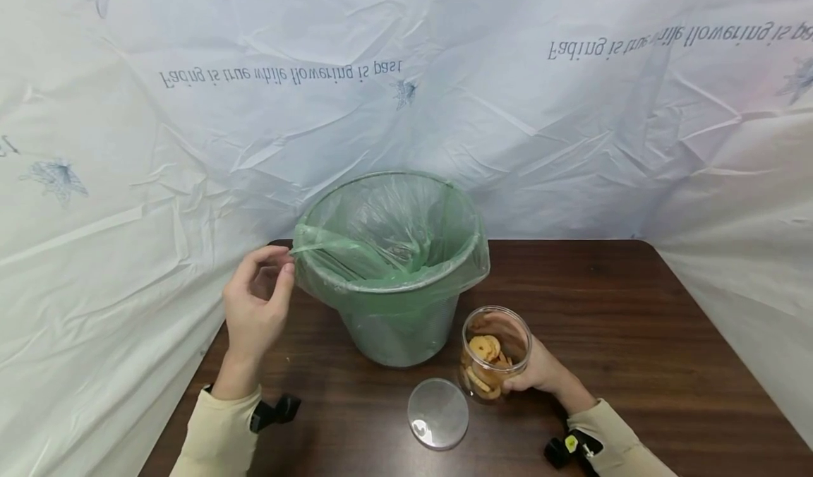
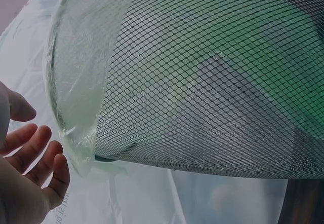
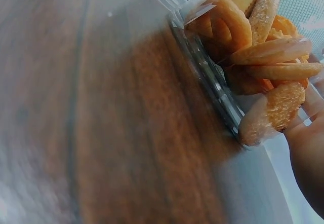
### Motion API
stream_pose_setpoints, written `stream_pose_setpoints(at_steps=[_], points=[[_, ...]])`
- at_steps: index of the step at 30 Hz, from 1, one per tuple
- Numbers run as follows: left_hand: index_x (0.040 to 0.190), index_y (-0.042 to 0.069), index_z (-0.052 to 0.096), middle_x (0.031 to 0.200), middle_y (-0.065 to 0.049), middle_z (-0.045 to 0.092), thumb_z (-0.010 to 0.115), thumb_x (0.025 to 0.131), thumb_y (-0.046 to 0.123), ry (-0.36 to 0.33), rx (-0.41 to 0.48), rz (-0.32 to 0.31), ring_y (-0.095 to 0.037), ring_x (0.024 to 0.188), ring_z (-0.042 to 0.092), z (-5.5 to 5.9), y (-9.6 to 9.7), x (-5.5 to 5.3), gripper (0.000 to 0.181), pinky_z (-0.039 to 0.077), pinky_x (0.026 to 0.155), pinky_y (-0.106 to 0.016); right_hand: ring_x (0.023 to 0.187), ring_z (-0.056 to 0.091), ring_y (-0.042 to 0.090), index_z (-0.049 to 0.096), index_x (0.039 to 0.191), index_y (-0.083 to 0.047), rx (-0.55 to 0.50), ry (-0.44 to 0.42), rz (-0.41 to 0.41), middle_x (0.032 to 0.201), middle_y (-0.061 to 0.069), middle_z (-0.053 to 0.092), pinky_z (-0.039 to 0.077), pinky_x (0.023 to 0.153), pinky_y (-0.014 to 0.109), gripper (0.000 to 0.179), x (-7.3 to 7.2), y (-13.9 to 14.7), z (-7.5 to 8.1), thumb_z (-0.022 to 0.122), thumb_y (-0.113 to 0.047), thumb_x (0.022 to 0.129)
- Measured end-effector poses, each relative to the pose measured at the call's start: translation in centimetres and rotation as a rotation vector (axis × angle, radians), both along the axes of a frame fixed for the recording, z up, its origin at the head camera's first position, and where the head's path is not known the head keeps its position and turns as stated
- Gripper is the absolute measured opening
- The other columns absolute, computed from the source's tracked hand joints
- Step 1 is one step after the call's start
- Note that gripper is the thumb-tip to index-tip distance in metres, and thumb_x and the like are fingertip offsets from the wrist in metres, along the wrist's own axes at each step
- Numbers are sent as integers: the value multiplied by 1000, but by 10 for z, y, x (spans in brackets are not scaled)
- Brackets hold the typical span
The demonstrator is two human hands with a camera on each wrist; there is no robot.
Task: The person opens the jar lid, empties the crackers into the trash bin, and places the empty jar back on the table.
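A mesh wastebasket [image 1: 396,325] stands on the table, lined with a thin green plastic bag [image 1: 475,260] folded over its rim. My left hand [image 1: 255,300] is at the basket's left side, fingertips by the bag's edge. In the left wrist view the left hand's fingers [image 2: 38,153] are loosely bent, with the thumb apart from them. My right hand [image 1: 540,365] grips a clear, lidless jar [image 1: 468,332] from its right side. Ring-shaped biscuits [image 1: 485,348] lie in the jar, also seen close up as biscuits [image 3: 276,51] in the right wrist view.
A round clear lid [image 1: 438,413] lies flat on the dark wooden table [image 1: 635,336], in front of the basket and left of the jar. White printed sheeting [image 1: 356,124] hangs behind and along both sides of the table. A small crumb [image 1: 288,358] lies left of the basket.
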State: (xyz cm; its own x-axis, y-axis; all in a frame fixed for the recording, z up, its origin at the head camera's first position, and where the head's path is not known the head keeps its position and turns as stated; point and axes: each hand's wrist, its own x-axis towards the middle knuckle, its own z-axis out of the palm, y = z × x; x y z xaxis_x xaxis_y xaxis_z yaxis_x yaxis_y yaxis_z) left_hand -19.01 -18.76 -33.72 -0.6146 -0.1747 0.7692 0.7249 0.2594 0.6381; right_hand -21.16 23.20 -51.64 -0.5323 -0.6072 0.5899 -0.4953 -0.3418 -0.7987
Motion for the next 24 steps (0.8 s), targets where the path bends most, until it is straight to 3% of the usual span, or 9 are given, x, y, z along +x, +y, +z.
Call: stream_pose_setpoints(at_steps=[8,15,24], points=[[104,-20,60,86,-17,62,57,83,-20,-30,-32,45,-11,84,62,16,8,7,21,51,75,-18,131,45,38,16,143,20,-19,13,14,139,39,37,39,109,33,96,0,0,-2,80,-13,79],[107,-12,62,89,-4,64,63,89,-3,-67,-45,56,-13,83,62,0,-6,-8,20,52,75,-20,132,45,38,14,142,21,-20,6,18,139,39,35,37,110,33,97,1,-1,-1,81,-11,79],[109,-14,59,89,-13,62,60,87,-10,-100,-76,106,-6,82,61,10,1,-9,22,50,74,-17,133,45,34,14,142,21,-19,-12,14,143,34,37,37,110,32,97,0,0,-2,81,-8,78]])
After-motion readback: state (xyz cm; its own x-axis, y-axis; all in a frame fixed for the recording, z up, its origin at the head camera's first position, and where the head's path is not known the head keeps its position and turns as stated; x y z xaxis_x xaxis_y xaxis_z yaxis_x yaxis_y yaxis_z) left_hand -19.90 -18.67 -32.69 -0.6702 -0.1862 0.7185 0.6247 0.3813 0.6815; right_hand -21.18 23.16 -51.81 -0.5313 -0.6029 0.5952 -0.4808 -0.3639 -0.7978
